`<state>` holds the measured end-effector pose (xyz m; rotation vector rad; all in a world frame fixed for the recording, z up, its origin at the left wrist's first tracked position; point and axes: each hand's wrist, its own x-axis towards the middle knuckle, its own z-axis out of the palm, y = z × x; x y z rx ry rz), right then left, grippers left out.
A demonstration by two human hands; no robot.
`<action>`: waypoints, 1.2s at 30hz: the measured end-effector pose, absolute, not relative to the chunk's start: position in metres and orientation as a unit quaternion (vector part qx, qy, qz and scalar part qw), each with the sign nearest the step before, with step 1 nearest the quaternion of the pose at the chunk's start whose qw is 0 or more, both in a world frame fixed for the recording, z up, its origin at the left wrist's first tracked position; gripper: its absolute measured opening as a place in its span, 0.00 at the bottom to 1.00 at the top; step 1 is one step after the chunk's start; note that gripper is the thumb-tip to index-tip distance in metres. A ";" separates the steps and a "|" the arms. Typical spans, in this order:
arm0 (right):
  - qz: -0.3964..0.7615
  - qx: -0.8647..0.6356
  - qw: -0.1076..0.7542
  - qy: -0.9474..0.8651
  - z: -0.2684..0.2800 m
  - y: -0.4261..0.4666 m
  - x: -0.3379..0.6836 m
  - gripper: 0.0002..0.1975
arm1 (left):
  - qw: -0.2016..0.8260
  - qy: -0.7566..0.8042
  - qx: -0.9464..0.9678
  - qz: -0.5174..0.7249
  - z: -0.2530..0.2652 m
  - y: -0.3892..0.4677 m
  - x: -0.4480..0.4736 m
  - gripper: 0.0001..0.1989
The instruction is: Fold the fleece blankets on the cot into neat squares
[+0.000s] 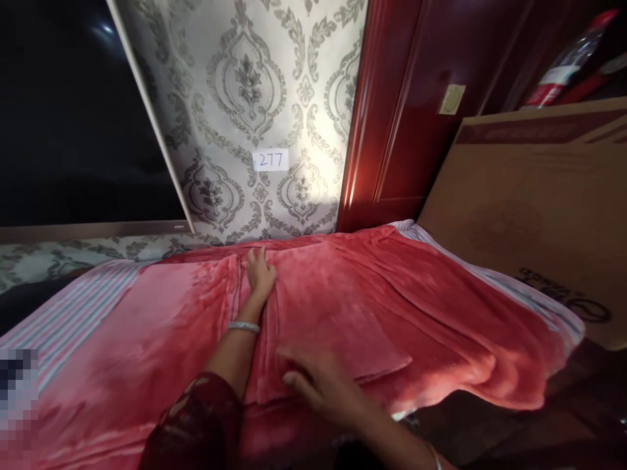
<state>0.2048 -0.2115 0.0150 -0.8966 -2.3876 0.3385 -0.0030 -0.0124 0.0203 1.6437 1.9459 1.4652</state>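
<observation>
A red plush blanket point(343, 300) lies spread out in front of me, with part of it folded over on top of itself. Near its far edge, my left hand point(261, 274) rests flat on the folds, fingers apart, a bracelet on the wrist. Closer to me, my right hand point(321, 382) is over the folded panel, thumb apart from the fingers. It is smeared by motion and holds nothing that I can see; whether it touches the cloth I cannot tell. Striped cloth point(83, 307) shows beneath the blanket at the left and right.
A large cardboard box point(529, 215) stands at the right, with a bottle point(563, 68) behind it. A dark television screen point(83, 117) fills the upper left. Patterned wallpaper with a paper label point(271, 160) reading 277 and a dark red wooden panel point(392, 130) rise behind the blanket.
</observation>
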 end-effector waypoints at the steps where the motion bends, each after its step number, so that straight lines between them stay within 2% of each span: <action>1: 0.137 -0.355 0.282 -0.880 0.025 -0.199 0.214 0.23 | 0.075 0.654 0.593 0.464 0.026 -0.015 0.002 0.34; 4: 0.109 -0.436 0.252 -0.857 0.047 -0.147 0.238 0.25 | 0.015 0.630 0.710 0.316 0.034 -0.026 0.023 0.31; 7: 0.063 -0.515 0.203 -0.830 0.050 -0.093 0.253 0.29 | 0.023 0.632 0.752 0.187 0.026 -0.036 0.045 0.33; 10: 0.043 -0.544 0.143 -0.826 0.031 -0.064 0.256 0.31 | 0.042 0.643 0.756 0.114 0.013 -0.041 0.055 0.34; 13: 0.036 -0.539 0.112 -0.834 0.004 -0.057 0.255 0.31 | 0.031 0.649 0.754 0.102 0.005 -0.041 0.056 0.35; 17: 0.033 -0.542 0.122 -0.831 -0.015 -0.060 0.256 0.31 | 0.015 0.647 0.756 0.094 0.004 -0.042 0.055 0.34; 21: 0.049 -0.535 0.123 -0.834 -0.008 -0.057 0.259 0.31 | 0.015 0.650 0.754 0.099 0.007 -0.045 0.054 0.35; 25: 0.075 -0.536 0.168 -0.824 0.014 -0.030 0.259 0.24 | 0.066 0.659 0.743 0.096 0.019 -0.040 0.057 0.34; 29: 0.064 -0.559 0.218 -0.798 0.031 0.010 0.245 0.28 | 0.059 0.658 0.742 0.115 0.035 -0.019 0.075 0.30; 36: 0.055 -0.577 0.173 -0.796 0.000 0.023 0.219 0.26 | 0.039 0.636 0.761 0.119 0.013 -0.003 0.095 0.28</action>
